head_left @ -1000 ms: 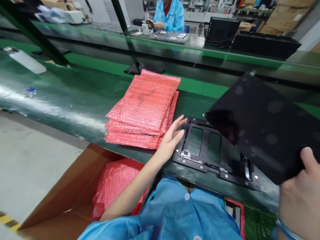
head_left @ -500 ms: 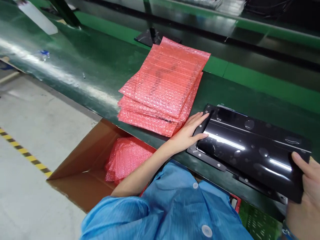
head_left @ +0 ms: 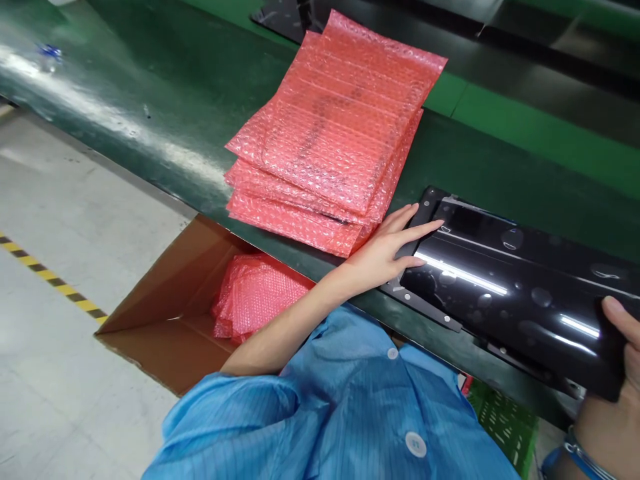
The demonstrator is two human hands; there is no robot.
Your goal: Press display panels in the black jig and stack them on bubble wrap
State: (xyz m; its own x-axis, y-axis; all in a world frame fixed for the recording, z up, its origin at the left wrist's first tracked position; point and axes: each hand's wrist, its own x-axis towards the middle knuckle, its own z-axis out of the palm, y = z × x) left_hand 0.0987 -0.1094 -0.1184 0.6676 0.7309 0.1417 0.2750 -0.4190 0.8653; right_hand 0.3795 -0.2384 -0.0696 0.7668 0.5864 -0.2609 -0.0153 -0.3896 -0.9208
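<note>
A glossy black panel [head_left: 510, 293] lies tilted over a black metal fixture [head_left: 425, 308], covering most of it. My right hand [head_left: 613, 380] grips the panel's right edge, with the thumb on top. My left hand [head_left: 393, 247] rests open, its fingertips on the panel's left end and the fixture's frame. Just left of that hand, a stack of pink bubble-wrap bags [head_left: 325, 133] lies on the green bench [head_left: 125, 113]. The fixture's openings are hidden under the panel.
Below the bench edge stands an open cardboard box [head_left: 170, 320] holding pink bubble bags [head_left: 255, 297]. A green plastic crate [head_left: 505, 427] sits on the floor at lower right. Yellow-and-black tape [head_left: 50, 277] marks the grey floor.
The panel has come down from the air onto the fixture. My left hand has moved from beside the fixture onto the panel's left end. The view has tilted down.
</note>
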